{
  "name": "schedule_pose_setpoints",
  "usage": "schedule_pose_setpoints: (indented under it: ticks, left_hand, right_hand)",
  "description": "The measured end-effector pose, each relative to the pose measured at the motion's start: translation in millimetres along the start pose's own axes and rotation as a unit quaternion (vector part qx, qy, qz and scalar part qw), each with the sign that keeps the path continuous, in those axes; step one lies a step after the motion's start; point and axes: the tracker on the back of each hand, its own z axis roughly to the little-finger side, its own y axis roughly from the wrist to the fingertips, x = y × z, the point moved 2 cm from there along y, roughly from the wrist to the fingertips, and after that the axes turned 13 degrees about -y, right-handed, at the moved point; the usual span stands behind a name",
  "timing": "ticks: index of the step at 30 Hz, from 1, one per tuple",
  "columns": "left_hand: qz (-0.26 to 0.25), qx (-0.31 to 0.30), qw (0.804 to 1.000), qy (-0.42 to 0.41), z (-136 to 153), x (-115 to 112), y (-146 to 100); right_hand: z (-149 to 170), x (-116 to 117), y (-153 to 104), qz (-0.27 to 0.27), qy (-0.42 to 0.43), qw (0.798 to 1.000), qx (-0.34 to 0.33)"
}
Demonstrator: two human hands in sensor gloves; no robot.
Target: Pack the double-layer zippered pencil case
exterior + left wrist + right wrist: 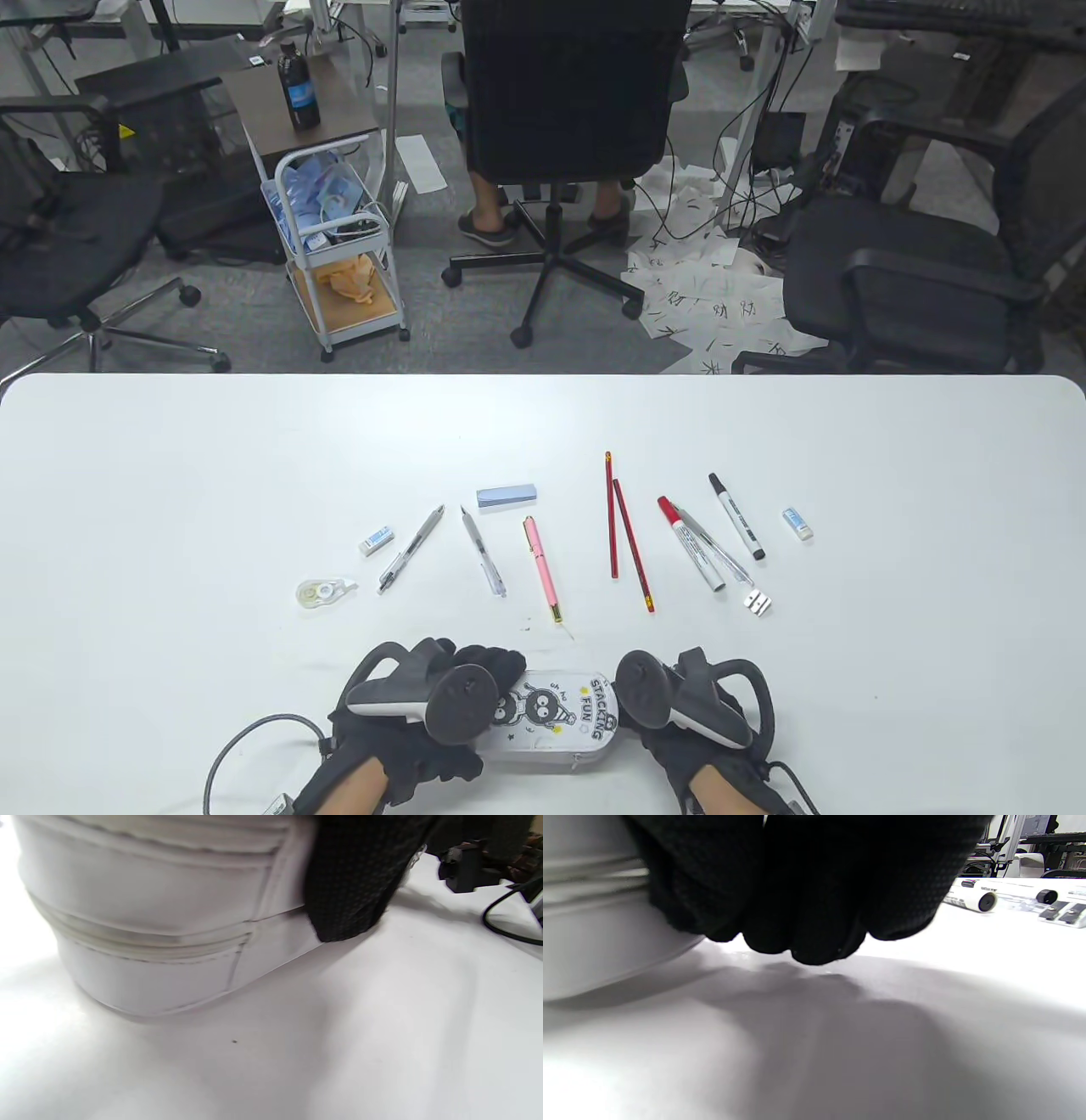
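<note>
At the table's near edge sits the pencil case, white with cartoon print and "STACKING FUN" lettering, lying flat between both hands. Left hand is on its left end, fingers draped over the top; left wrist view shows a gloved fingertip pressed against the case's side, near the two stacked zipper seams. Right hand is at the right end; right wrist view shows curled fingers bunched against the case wall, just above the table. Can't tell whether either hand actually grips or just rests; trackers hide the contact from above.

Stationery is fanned out beyond the case, well apart from the hands:
- correction tape, far left
- small eraser
- grey pen and clear pen, angled toward each other
- blue-grey block, behind those
- pink pen, its tip nearest the case
- two red pencils, lying close, nearly touching near the top
- red-capped marker with a clear pen crossing beside it
- black-capped marker
- metal sharpener, just beside the marker ends
- second eraser, far right

Beyond the table: seated person on an office chair, a white cart, papers on the floor.
</note>
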Motion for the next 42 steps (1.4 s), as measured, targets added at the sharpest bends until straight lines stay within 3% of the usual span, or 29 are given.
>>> schedule_pose_setpoints:
  ticks: [4,9,13,16,21,24,27,30,32,36,42]
  left_hand:
    - [0.02,-0.008,0.999,0.03,-4,-4,7]
    - [0.038,-0.024,0.999,0.015,-9,-1,19]
    - [-0.012,-0.068,0.994,0.089,-26,2,31]
    - [-0.014,-0.035,0.995,0.097,-18,9,25]
    - [-0.018,0.09,0.995,0.028,16,28,-4]
    - [-0.079,0.141,0.987,-0.007,24,34,-16]
    - [-0.028,0.115,0.991,-0.063,15,22,-10]
    - [0.035,0.127,0.989,-0.064,8,8,-1]
    - [0.05,0.135,0.986,-0.086,5,-5,7]
    - [0.072,0.144,0.983,-0.084,-2,-15,9]
    - [0.097,0.157,0.982,-0.026,-8,-20,-2]
  right_hand:
    - [-10,4,7,-0.001,-0.039,0.998,-0.057]
    - [-16,-1,20,-0.021,-0.028,0.995,-0.096]
    - [-36,0,29,-0.041,0.032,0.985,-0.164]
    - [-43,0,23,-0.009,-0.012,0.981,-0.195]
    - [-52,-5,16,-0.027,-0.008,0.97,-0.241]
    - [-59,-6,16,-0.039,0.042,0.965,-0.257]
    - [-67,-9,16,-0.026,0.09,0.961,-0.26]
    - [-76,-14,14,0.0,0.088,0.959,-0.268]
    - [-81,-17,12,0.009,0.113,0.955,-0.275]
    - [-83,-20,9,0.02,0.049,0.963,-0.263]
    - [-41,-19,18,0.038,-0.007,0.984,-0.174]
